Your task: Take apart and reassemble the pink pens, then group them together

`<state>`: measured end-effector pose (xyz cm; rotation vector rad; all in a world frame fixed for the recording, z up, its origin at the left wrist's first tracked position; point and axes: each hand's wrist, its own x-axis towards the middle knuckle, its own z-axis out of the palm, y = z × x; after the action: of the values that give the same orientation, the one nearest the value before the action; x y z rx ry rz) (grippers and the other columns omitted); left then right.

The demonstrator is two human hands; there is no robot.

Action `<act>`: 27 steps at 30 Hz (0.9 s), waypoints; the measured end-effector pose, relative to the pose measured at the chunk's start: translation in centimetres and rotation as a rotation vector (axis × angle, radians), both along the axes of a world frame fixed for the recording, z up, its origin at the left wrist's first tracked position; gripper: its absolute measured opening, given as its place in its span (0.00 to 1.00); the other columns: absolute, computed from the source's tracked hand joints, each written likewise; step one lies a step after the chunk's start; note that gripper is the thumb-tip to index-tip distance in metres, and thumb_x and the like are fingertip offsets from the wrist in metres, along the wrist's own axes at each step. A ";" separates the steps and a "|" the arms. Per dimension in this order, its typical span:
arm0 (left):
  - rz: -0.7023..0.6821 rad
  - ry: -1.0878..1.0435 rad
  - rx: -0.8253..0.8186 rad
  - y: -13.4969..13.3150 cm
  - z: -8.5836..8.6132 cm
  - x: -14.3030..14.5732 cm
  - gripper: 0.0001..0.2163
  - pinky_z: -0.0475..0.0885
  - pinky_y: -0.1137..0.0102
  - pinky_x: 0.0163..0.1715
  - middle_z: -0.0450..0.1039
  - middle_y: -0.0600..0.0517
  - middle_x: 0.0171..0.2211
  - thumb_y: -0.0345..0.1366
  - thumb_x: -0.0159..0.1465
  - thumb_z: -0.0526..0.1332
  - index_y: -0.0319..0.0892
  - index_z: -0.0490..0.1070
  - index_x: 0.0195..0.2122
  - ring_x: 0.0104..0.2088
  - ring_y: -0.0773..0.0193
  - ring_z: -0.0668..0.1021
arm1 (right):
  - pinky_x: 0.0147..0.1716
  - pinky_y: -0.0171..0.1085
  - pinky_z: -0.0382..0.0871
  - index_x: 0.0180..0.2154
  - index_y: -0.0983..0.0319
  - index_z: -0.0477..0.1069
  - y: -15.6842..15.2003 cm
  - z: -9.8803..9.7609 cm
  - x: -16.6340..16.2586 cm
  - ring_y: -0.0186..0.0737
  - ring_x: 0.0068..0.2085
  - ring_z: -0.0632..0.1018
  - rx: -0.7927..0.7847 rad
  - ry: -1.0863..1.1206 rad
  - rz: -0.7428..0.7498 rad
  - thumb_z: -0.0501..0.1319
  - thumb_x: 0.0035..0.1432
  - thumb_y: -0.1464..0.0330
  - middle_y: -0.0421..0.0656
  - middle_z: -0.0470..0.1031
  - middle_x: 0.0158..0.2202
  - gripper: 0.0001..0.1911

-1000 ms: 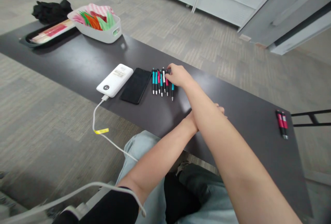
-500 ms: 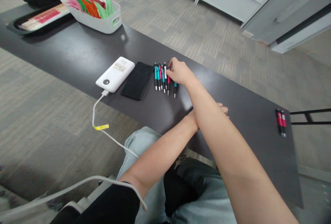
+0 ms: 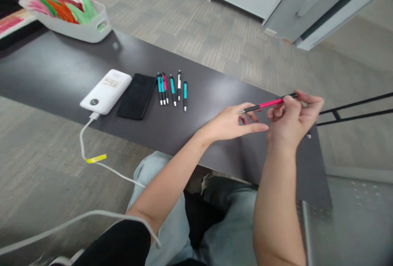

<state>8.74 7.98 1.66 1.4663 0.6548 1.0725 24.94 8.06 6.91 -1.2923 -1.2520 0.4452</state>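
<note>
My right hand (image 3: 293, 116) is raised over the right part of the dark table (image 3: 215, 135) and pinches a pink and black pen (image 3: 268, 103), held nearly level with its tip pointing left. Just below that tip is my left hand (image 3: 236, 122), fingers stretched out and holding nothing. Several pens (image 3: 171, 88), teal, pink and white, lie in a loose row on the table farther left, apart from both hands.
A black phone (image 3: 137, 95) and a white power bank (image 3: 106, 91) with a white cable (image 3: 92, 151) lie left of the pens. A white basket (image 3: 72, 28) of coloured items stands at the far left. A black metal frame (image 3: 356, 110) is beyond the table's right end.
My right hand left the row of pens and swung right, lifting a pink pen. My left hand came out from under the arm. The view shifted right.
</note>
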 end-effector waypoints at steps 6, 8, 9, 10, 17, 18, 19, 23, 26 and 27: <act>0.052 -0.422 -0.120 -0.8 0.5 1.8 0.21 0.86 0.63 0.46 0.90 0.48 0.42 0.52 0.70 0.82 0.47 0.86 0.57 0.38 0.59 0.89 | 0.28 0.46 0.75 0.57 0.45 0.64 -1.4 -3.6 1.5 0.50 0.33 0.77 0.048 0.133 -0.067 0.60 0.75 0.48 0.41 0.72 0.38 0.16; 0.147 -0.453 -0.151 -0.9 0.5 2.4 0.19 0.87 0.63 0.45 0.90 0.49 0.39 0.54 0.71 0.81 0.46 0.88 0.53 0.36 0.60 0.89 | 0.30 0.48 0.79 0.59 0.45 0.65 -1.5 -4.6 1.1 0.51 0.36 0.80 -0.026 0.073 -0.074 0.55 0.78 0.42 0.43 0.75 0.41 0.20; 0.189 -0.449 -0.162 -1.0 0.5 2.7 0.19 0.87 0.63 0.45 0.89 0.49 0.37 0.55 0.72 0.81 0.46 0.88 0.51 0.35 0.60 0.89 | 0.31 0.49 0.80 0.59 0.46 0.66 -1.7 -4.9 0.8 0.52 0.37 0.80 -0.064 0.069 -0.094 0.53 0.79 0.42 0.44 0.75 0.41 0.21; 0.221 -0.437 -0.168 -1.0 0.5 3.0 0.18 0.87 0.63 0.44 0.88 0.50 0.36 0.55 0.72 0.81 0.46 0.88 0.50 0.34 0.60 0.89 | 0.32 0.49 0.81 0.60 0.46 0.66 -1.9 -5.2 0.5 0.52 0.38 0.81 -0.102 0.085 -0.109 0.52 0.80 0.42 0.44 0.75 0.41 0.21; 0.333 -0.365 -0.059 -1.3 -0.1 3.7 0.23 0.86 0.63 0.41 0.85 0.51 0.33 0.61 0.69 0.81 0.46 0.88 0.48 0.33 0.60 0.87 | 0.36 0.46 0.82 0.55 0.48 0.71 -2.7 -5.3 2.0 0.49 0.40 0.82 -0.232 0.277 0.048 0.64 0.76 0.45 0.44 0.79 0.43 0.19; 0.345 -0.338 -0.047 -1.2 -0.1 3.6 0.23 0.85 0.62 0.41 0.84 0.51 0.32 0.62 0.69 0.80 0.46 0.88 0.48 0.33 0.60 0.86 | 0.36 0.46 0.81 0.53 0.49 0.72 -2.8 -5.1 2.6 0.48 0.40 0.81 -0.241 0.271 0.094 0.67 0.73 0.46 0.43 0.79 0.42 0.17; 0.356 -0.307 -0.040 -1.2 -0.2 3.5 0.23 0.85 0.62 0.41 0.83 0.51 0.32 0.63 0.69 0.80 0.46 0.88 0.47 0.33 0.59 0.86 | 0.37 0.46 0.80 0.50 0.49 0.74 -2.9 -4.9 3.1 0.48 0.39 0.80 -0.261 0.249 0.156 0.69 0.72 0.47 0.42 0.79 0.42 0.17; 0.410 -0.216 -0.031 -0.9 -0.6 2.9 0.23 0.83 0.64 0.39 0.80 0.52 0.30 0.64 0.71 0.77 0.48 0.89 0.46 0.32 0.60 0.83 | 0.35 0.45 0.72 0.40 0.49 0.80 -4.0 -4.1 4.0 0.48 0.37 0.77 -0.388 0.111 0.472 0.71 0.71 0.41 0.41 0.76 0.35 0.21; 0.474 -0.206 -0.054 -0.5 -1.1 2.3 0.24 0.81 0.66 0.36 0.78 0.53 0.29 0.67 0.76 0.71 0.51 0.89 0.50 0.31 0.61 0.80 | 0.33 0.43 0.65 0.40 0.49 0.81 -4.4 -4.0 3.5 0.46 0.33 0.73 -0.427 0.129 0.611 0.71 0.71 0.39 0.39 0.70 0.30 0.22; 0.486 -0.217 -0.062 -0.3 -1.2 2.0 0.23 0.80 0.67 0.36 0.78 0.54 0.30 0.66 0.77 0.70 0.52 0.89 0.52 0.31 0.62 0.80 | 0.33 0.43 0.64 0.40 0.49 0.81 -4.5 -4.1 3.3 0.45 0.31 0.72 -0.435 0.150 0.636 0.71 0.71 0.39 0.38 0.70 0.29 0.22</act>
<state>10.79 7.65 0.44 1.1398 0.9042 1.5448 28.26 3.60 2.81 -1.1573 -1.4744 1.3024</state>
